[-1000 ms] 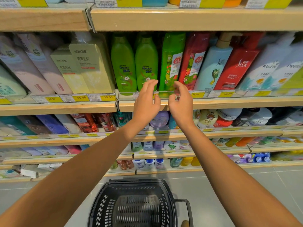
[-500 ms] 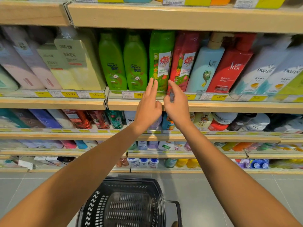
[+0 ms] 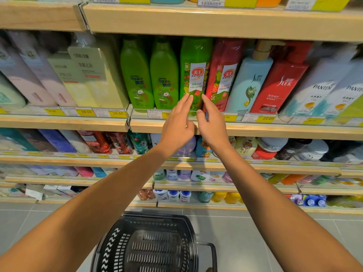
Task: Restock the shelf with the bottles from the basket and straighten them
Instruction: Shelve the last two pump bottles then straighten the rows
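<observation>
Now green bottle (image 3: 194, 75) betw. open L hand (image 3: 177, 124) & R hand (image 3: 212, 122).

Tall green bottle (image 3: 194, 75) stands upright on shelf (image 3: 275, 130); black basket (image 3: 153, 246) empty.

Glossy plastic green bottle (image 3: 194, 75), pale wooden shelf (image 3: 255, 132), black perforated plastic basket (image 3: 149, 246).

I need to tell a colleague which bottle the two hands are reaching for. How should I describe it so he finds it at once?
Look at the shelf with yellow price tags, second from the top in view. Two rounded green Rejoice bottles stand there; right of them is the green Meiwang bottle, between both hands. Unlike the Rejoice bottles it is straight-sided with a white label with a red logo, and its twin on the right is red.
</observation>
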Available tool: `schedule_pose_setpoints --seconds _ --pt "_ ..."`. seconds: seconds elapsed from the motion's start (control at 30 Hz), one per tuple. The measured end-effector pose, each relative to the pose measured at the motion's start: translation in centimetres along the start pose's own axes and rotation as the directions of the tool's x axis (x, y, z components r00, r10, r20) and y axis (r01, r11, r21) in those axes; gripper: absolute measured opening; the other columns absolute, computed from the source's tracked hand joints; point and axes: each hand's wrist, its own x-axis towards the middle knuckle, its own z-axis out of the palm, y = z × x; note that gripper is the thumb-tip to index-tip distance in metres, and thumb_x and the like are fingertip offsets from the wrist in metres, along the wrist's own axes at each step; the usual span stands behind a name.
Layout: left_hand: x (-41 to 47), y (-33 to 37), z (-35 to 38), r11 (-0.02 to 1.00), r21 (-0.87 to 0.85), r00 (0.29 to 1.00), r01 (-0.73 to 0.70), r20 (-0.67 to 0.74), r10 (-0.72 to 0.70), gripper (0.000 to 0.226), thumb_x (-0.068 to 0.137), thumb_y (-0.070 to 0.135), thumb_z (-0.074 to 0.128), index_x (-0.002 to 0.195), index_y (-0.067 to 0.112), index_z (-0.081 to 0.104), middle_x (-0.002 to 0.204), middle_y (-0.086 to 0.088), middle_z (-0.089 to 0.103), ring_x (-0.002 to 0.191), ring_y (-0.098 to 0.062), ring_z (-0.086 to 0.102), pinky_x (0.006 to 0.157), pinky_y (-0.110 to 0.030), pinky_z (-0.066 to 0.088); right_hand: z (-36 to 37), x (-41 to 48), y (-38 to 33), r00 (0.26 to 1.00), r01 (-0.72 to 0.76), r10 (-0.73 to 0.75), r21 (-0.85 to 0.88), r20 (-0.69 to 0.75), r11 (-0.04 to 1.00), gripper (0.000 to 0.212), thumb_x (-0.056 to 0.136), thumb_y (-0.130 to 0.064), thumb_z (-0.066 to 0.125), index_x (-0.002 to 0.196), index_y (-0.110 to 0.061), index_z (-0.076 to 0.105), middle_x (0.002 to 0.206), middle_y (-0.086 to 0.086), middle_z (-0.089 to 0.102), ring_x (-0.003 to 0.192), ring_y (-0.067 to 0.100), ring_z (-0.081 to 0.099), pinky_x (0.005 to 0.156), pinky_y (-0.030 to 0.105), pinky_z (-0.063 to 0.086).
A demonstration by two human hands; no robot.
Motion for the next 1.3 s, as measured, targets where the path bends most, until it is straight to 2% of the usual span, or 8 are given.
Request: schedule_pose_setpoints --seconds 0.13,0.3,0.63,0.77,0.9,1.03,1.17,1.3 --pt "0.1 0.0 -0.3 1.000 -0.011 1.000 0.025 -0.001 -0.025 0.070 0.086 -0.001 0.038 0.151 0.018 0.021 0.159 0.007 0.014 0.144 -0.011 0.019 0.108 -0.029 0.034 0.2 0.2 0.2 0.999 0.013 -0.013 0.005 0.032 1.000 0.052 0.096 -0.019 0.042 0.147 -0.016 0.033 0.153 0.000 0.034 0.141 0.012 0.029 0.117 0.038 0.026" --pt "0.6 0.2 -0.4 0.997 -0.025 0.998 0.068 -0.001 -0.068 0.071 0.085 -0.004 0.038 0.151 0.016 0.020 0.159 0.006 0.015 0.145 -0.010 0.016 0.110 -0.021 0.020 0.3 0.4 0.2 0.998 0.019 -0.021 0.032 0.059 0.999 0.053 0.095 -0.021 0.042 0.147 -0.019 0.032 0.154 -0.001 0.033 0.142 0.012 0.028 0.117 0.039 0.026" --pt "0.4 0.5 -0.5 0.997 -0.033 0.997 0.071 -0.017 -0.072 0.068 0.086 -0.003 0.038 0.150 0.015 0.022 0.158 0.001 0.018 0.144 -0.014 0.020 0.115 -0.030 0.026 -0.1 0.0 0.5 0.999 0.024 -0.025 0.018 0.045 1.000 0.051 0.095 -0.023 0.041 0.145 -0.017 0.035 0.152 0.000 0.036 0.140 0.012 0.032 0.115 0.037 0.029" --pt "-0.2 1.4 0.2 1.000 -0.010 1.000 -0.009 -0.024 0.009 0.063 0.086 -0.003 0.039 0.147 0.011 0.028 0.155 -0.002 0.025 0.141 -0.016 0.027 0.112 -0.031 0.030 -1.3 -0.8 0.8 0.994 0.040 -0.040 -0.001 -0.097 0.999 0.047 0.092 -0.027 0.040 0.136 -0.012 0.048 0.139 0.003 0.051 0.127 0.016 0.047 0.104 0.033 0.039" --pt "0.0 2.7 1.5 0.998 -0.026 0.997 -0.056 0.048 0.057 0.067 0.087 -0.003 0.038 0.150 0.012 0.021 0.158 0.000 0.018 0.144 -0.015 0.021 0.115 -0.029 0.025 -2.8 -0.8 1.7 0.984 0.012 -0.015 -0.019 -0.177 1.000 0.051 0.090 -0.031 0.037 0.137 -0.013 0.047 0.140 0.001 0.050 0.128 0.015 0.046 0.104 0.030 0.037" --pt "0.1 3.6 2.8 0.997 -0.037 0.993 -0.064 0.098 0.067 0.071 0.087 -0.004 0.038 0.152 0.014 0.014 0.160 0.003 0.010 0.145 -0.011 0.014 0.116 -0.027 0.022 -3.9 -0.3 2.7 0.990 -0.003 0.000 -0.015 -0.139 1.000 0.053 0.092 -0.032 0.036 0.143 -0.016 0.040 0.147 0.000 0.044 0.134 0.014 0.040 0.111 0.039 0.035" --pt "0.6 3.8 3.5 0.999 -0.046 0.993 0.007 0.114 -0.001 0.073 0.086 -0.004 0.037 0.152 0.015 0.012 0.161 0.005 0.005 0.146 -0.010 0.011 0.118 -0.030 0.021 -4.3 0.1 3.0 0.995 -0.002 0.002 -0.008 -0.097 1.000 0.051 0.095 -0.026 0.037 0.145 -0.015 0.038 0.151 0.000 0.039 0.139 0.012 0.033 0.116 0.036 0.029" --pt "0.9 3.9 3.8 0.998 -0.052 0.994 0.033 0.107 -0.027 0.073 0.086 -0.004 0.037 0.152 0.017 0.012 0.161 0.007 0.003 0.146 -0.009 0.010 0.116 -0.026 0.021 -4.6 0.5 3.1 0.998 -0.006 0.005 -0.013 -0.070 1.000 0.051 0.095 -0.026 0.036 0.145 -0.016 0.037 0.151 0.000 0.038 0.140 0.012 0.032 0.116 0.036 0.028"
